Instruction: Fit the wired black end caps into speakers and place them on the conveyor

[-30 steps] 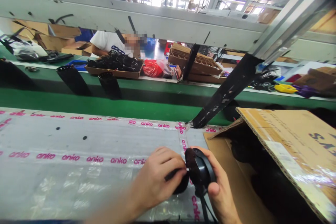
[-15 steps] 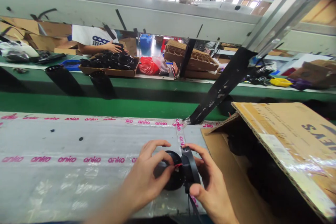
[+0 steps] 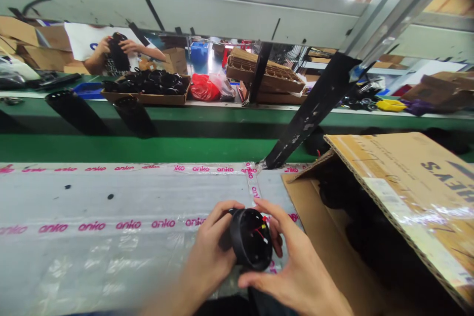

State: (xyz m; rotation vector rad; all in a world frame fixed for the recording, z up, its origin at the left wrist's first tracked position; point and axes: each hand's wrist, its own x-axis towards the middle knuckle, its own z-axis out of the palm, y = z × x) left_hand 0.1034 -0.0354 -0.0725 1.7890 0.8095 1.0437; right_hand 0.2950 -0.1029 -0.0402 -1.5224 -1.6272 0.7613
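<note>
A round black plastic housing [image 3: 252, 239] with red and white wires inside sits between both my hands, just above the taped plastic-covered table [image 3: 111, 242]. My left hand [image 3: 213, 252] wraps around its left side with curled fingers. On its right and underside my right hand [image 3: 292, 266] cups it, thumb below and fingers bent over the rim. The open end of the housing faces me. An open cardboard box [image 3: 388, 192] holding dark parts stands just to the right.
A green conveyor [image 3: 148, 148] runs behind the table under a grey metal frame [image 3: 185, 7]. Across it a person's hands [image 3: 118, 49] hold a black part above a tray of black parts [image 3: 146, 86]. Cardboard trays and a red bag lie further right.
The black ring that my right hand held beside the housing is no longer apart from it. The housing's open end now faces me. The person across lifted a black part.
</note>
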